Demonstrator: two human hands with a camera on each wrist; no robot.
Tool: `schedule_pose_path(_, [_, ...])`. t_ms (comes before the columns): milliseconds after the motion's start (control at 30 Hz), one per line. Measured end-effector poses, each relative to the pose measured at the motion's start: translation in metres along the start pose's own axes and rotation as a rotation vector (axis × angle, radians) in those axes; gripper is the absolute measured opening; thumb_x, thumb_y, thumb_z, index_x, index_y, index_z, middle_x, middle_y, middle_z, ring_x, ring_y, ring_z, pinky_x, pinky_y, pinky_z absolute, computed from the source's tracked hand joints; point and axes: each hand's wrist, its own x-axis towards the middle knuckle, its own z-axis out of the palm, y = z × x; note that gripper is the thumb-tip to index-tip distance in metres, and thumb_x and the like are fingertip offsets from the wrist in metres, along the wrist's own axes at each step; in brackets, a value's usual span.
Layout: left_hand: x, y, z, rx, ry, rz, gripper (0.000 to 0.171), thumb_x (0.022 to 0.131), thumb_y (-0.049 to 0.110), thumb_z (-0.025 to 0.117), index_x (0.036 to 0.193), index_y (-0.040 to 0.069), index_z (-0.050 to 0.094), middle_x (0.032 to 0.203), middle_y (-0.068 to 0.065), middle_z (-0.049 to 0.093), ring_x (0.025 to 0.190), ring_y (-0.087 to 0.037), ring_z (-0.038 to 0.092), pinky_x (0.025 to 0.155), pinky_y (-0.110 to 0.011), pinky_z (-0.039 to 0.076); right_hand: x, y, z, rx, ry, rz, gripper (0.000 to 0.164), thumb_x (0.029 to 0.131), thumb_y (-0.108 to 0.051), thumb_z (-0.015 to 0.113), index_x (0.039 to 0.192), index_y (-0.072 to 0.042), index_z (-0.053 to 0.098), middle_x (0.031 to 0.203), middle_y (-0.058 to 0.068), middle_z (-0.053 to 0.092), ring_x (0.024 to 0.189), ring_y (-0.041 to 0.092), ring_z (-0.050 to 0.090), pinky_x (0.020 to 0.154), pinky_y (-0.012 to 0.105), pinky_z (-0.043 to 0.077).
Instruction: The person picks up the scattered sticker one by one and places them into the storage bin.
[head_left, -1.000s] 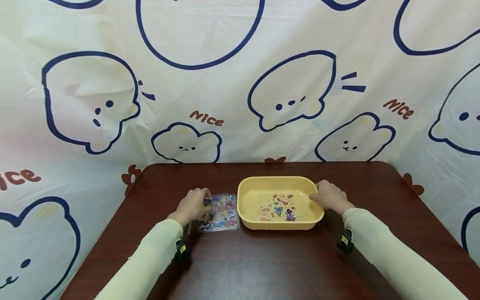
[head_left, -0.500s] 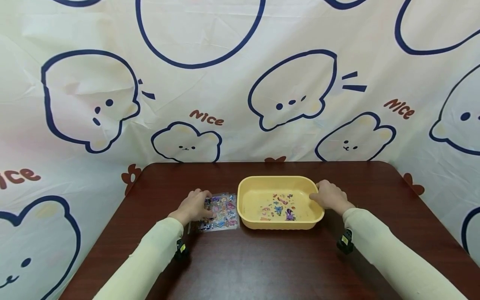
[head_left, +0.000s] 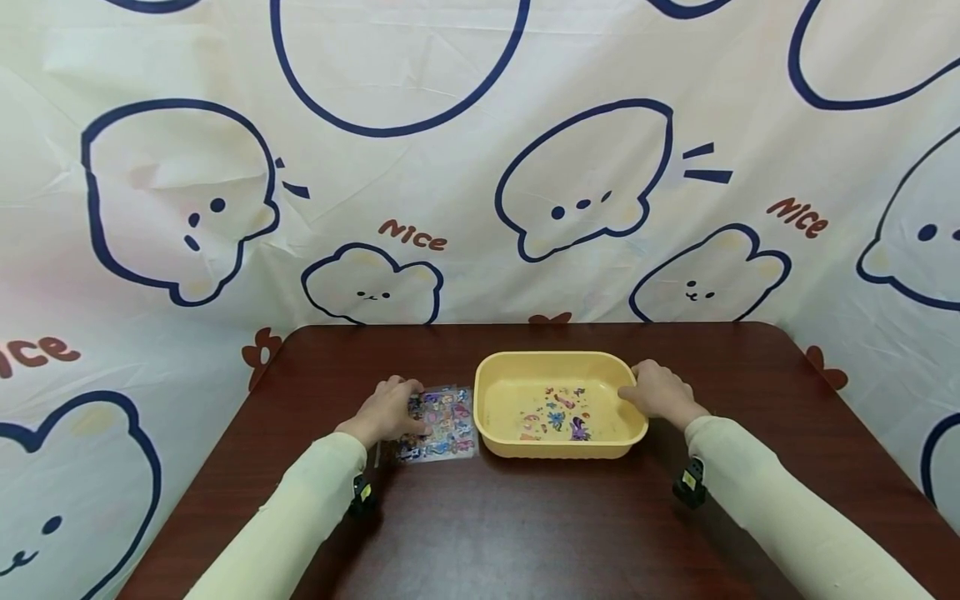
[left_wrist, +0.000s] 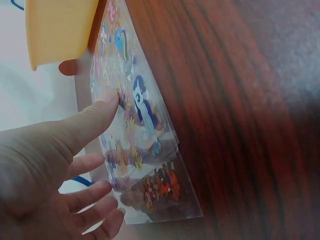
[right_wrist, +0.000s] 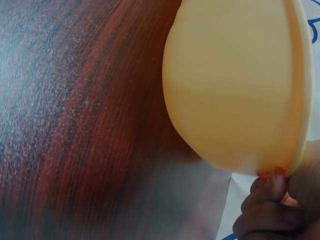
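My left hand (head_left: 387,411) rests at the left side of a small stack of clear sticker sheets (head_left: 447,425) printed with colourful cartoon ponies. In the left wrist view the thumb (left_wrist: 97,117) touches the top sheet, while the other fingers lie loosely by the stack's edge. A lower sheet (left_wrist: 167,192) sticks out from under the upper ones. At the right end of a yellow plastic basin (head_left: 510,400), my right hand (head_left: 660,393) grips the rim, thumb inside and fingers curled outside. Several small colourful stickers (head_left: 557,419) lie on the basin's floor.
The basin stands just right of the sheets on a dark brown wooden table (head_left: 525,533). A pale cloth (head_left: 465,183) with cartoon bear drawings hangs behind the table and along both sides.
The left thumb has shifted slightly over the sticker sheets. Sheets, basin and right hand stay where they were.
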Motion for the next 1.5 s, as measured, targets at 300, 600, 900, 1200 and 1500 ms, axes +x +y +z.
schedule_pose_path(300, [0.003,-0.007,-0.006,-0.052,-0.032,0.026,0.065,0.078,0.029,0.081,0.133,0.005,0.055,0.132,-0.02,0.051,0.124,-0.036,0.045,0.102,-0.051,0.042,0.001,0.002,0.002,0.003,0.002,0.015,0.04,0.091,-0.03,0.058,0.115,0.002,0.062,0.078,0.007,0.062,0.068,0.018,0.059,0.063,0.031,0.04])
schedule_pose_path(600, [0.005,-0.011,-0.006,-0.064,-0.021,0.033,0.061,0.078,0.03,0.081,0.129,0.008,0.055,0.126,-0.018,0.051,0.116,-0.032,0.046,0.096,-0.048,0.044,0.001,0.0,0.0,0.025,-0.011,0.02,0.038,0.091,-0.029,0.057,0.112,0.002,0.062,0.077,0.007,0.062,0.066,0.018,0.06,0.062,0.03,0.041])
schedule_pose_path(900, [0.007,-0.01,-0.006,-0.088,0.01,0.023,0.059,0.076,0.026,0.083,0.122,0.011,0.05,0.122,-0.016,0.055,0.112,-0.03,0.048,0.096,-0.049,0.045,0.005,0.0,-0.001,0.025,-0.017,0.016,0.037,0.091,-0.028,0.057,0.112,0.002,0.062,0.076,0.007,0.061,0.066,0.017,0.06,0.059,0.028,0.043])
schedule_pose_path(1200, [0.008,-0.011,-0.007,-0.178,-0.002,0.059,0.052,0.08,0.012,0.077,0.122,0.011,0.044,0.107,-0.012,0.061,0.076,-0.019,0.053,0.068,-0.032,0.046,0.006,-0.001,0.0,0.03,-0.013,0.018,0.039,0.091,-0.028,0.057,0.115,0.002,0.061,0.078,0.007,0.062,0.066,0.017,0.06,0.059,0.028,0.042])
schedule_pose_path(1500, [0.008,-0.011,-0.009,-0.26,-0.021,0.108,0.024,0.087,0.002,0.062,0.108,0.005,0.053,0.097,-0.015,0.062,0.062,-0.016,0.054,0.056,-0.029,0.044,0.004,0.001,0.001,0.028,-0.015,0.017,0.038,0.09,-0.027,0.057,0.114,0.002,0.062,0.077,0.007,0.062,0.066,0.017,0.06,0.059,0.028,0.042])
